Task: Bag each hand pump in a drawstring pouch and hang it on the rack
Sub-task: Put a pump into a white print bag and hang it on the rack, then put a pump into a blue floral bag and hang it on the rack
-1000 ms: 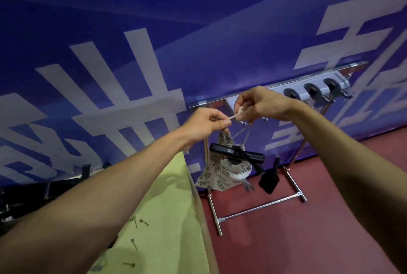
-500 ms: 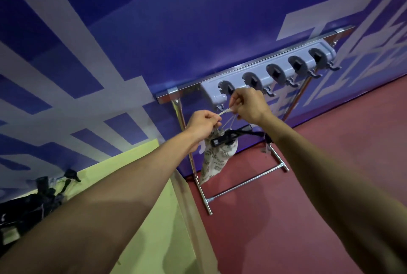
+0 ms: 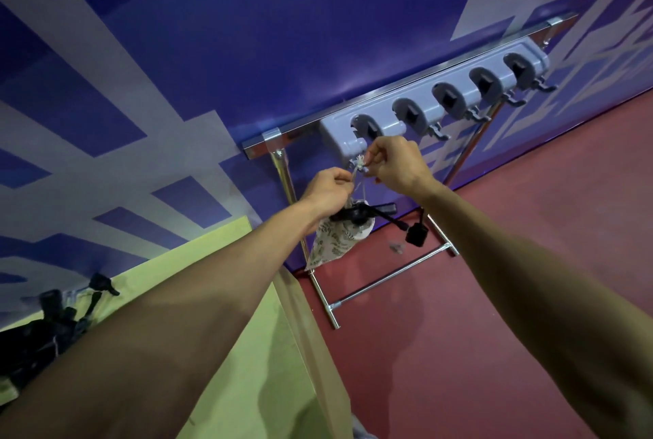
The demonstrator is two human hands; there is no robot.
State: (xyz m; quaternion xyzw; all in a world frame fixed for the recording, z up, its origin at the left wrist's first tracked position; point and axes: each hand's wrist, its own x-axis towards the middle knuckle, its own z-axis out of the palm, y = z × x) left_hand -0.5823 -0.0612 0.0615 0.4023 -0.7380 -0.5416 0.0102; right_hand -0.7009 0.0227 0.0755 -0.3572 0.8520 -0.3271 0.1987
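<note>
Big white strokes sprawl across the blue banner (image 3: 247, 50), from nine o'clock round to two o'clock, but they're cropped pieces of characters and can't be read. The pouch (image 3: 335, 244) at center shows a leafy print, with no legible lettering.

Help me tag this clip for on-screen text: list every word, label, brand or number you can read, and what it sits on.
Nothing reads as a whole text.
Blue banner: huge white character strokes, cropped by the frame, unreadable.
Pouch: leaf print only, no lettering visible.
Grey hook strip and hand pump: no label visible.
</note>
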